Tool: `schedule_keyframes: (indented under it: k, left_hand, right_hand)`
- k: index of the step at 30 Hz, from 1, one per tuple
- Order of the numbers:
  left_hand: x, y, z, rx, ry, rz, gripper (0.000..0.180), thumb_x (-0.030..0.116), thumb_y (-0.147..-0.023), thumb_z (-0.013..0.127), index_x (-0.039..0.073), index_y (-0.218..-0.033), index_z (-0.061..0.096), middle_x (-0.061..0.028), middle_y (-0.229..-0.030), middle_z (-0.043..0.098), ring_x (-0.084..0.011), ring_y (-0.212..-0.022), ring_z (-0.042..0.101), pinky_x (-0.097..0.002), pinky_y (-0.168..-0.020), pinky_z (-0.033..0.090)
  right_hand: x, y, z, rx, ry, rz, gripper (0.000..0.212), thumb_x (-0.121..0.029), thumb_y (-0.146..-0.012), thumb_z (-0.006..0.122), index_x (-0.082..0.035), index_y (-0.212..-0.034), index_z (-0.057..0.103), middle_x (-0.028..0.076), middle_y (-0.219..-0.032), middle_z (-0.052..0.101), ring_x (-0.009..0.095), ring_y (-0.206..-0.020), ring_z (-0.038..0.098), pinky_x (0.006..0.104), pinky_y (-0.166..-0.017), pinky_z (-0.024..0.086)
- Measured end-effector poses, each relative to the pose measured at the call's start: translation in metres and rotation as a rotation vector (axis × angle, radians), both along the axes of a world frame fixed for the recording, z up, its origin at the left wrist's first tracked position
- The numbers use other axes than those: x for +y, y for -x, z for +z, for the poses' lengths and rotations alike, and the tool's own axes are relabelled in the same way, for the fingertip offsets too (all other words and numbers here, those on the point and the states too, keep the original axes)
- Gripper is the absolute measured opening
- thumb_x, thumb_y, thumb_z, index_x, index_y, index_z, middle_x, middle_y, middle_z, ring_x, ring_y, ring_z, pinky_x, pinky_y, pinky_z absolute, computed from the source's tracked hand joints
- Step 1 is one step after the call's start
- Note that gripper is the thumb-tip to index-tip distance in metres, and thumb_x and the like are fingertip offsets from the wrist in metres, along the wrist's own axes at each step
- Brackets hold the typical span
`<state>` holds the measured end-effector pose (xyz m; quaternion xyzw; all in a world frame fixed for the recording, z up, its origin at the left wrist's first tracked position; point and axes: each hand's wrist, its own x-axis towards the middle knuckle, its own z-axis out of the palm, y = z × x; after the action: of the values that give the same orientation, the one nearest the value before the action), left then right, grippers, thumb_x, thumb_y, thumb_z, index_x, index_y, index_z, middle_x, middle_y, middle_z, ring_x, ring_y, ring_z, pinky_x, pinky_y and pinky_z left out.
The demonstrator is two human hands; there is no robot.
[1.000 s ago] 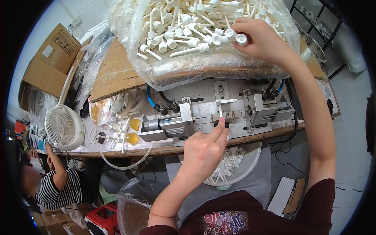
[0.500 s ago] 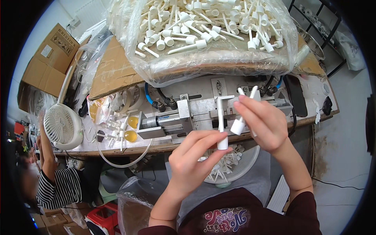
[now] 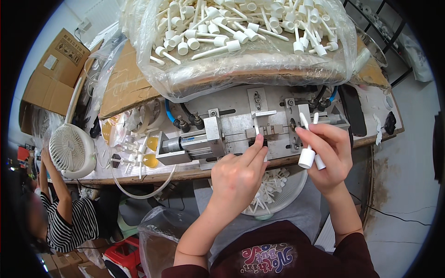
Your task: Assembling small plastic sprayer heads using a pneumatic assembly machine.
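My left hand (image 3: 237,175) is at the middle of a metal clamping fixture (image 3: 278,132), its fingers closed around a white cap with a stem (image 3: 257,125). The stem points away from me into the fixture, and my fingers hide most of the cap. Off to the right, my right hand (image 3: 328,155) pinches two more white caps with stems (image 3: 306,158), their caps toward me and stem tips pointing up and away. Beneath my hands, a white basket (image 3: 296,194) on my lap holds several similar pieces.
A clear plastic bag (image 3: 199,76) heaped with white stemmed caps lies on cardboard (image 3: 125,83) behind the fixture. To the left are a pneumatic cylinder (image 3: 194,150), yellow-filled clear parts (image 3: 150,161) and a white fan (image 3: 72,150). A dark phone (image 3: 352,109) lies right. Another person (image 3: 69,217) sits far left.
My left hand has carried its stemmed cap away from me, bringing the stem to the fixture. My right hand has moved right, still holding its two pieces.
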<state>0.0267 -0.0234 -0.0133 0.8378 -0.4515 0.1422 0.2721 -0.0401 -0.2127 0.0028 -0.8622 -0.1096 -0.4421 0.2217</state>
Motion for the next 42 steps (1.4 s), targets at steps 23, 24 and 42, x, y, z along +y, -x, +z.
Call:
schedule_keyframes:
  k: [23, 24, 42]
  left_hand:
    - [0.000, 0.004, -0.008, -0.063, -0.003, 0.063, 0.029, 0.009, -0.071, 0.079, 0.007, -0.099, 0.073, -0.0062, -0.112, 0.071, -0.0183, -0.064, 0.066, -0.0280, -0.057, 0.050]
    - [-0.001, 0.001, -0.005, -0.065, -0.004, 0.048, 0.030, 0.010, -0.070, 0.079, 0.007, -0.099, 0.073, -0.0051, -0.112, 0.072, -0.0175, -0.062, 0.064, -0.0277, -0.055, 0.049]
    - [-0.003, -0.065, 0.069, 0.005, 0.504, 0.088, 0.024, 0.003, -0.077, 0.079, 0.003, -0.101, 0.074, -0.0063, -0.085, 0.072, -0.0098, -0.067, 0.065, -0.0210, -0.062, 0.049]
  right_hand:
    - [0.014, 0.003, -0.008, 0.027, -0.063, 0.014, 0.037, 0.007, -0.072, 0.071, 0.004, -0.108, 0.068, 0.017, -0.109, 0.066, 0.028, -0.085, 0.065, 0.0324, -0.071, 0.053]
    - [0.016, 0.006, -0.005, 0.042, -0.095, 0.005, 0.036, 0.005, -0.073, 0.072, 0.005, -0.109, 0.067, 0.018, -0.110, 0.065, 0.028, -0.088, 0.065, 0.0323, -0.074, 0.053]
    - [0.018, 0.017, -0.008, 0.261, -0.033, 0.131, 0.031, 0.000, -0.071, 0.077, 0.003, -0.100, 0.066, 0.018, -0.117, 0.066, 0.026, -0.088, 0.069, 0.0325, -0.072, 0.056]
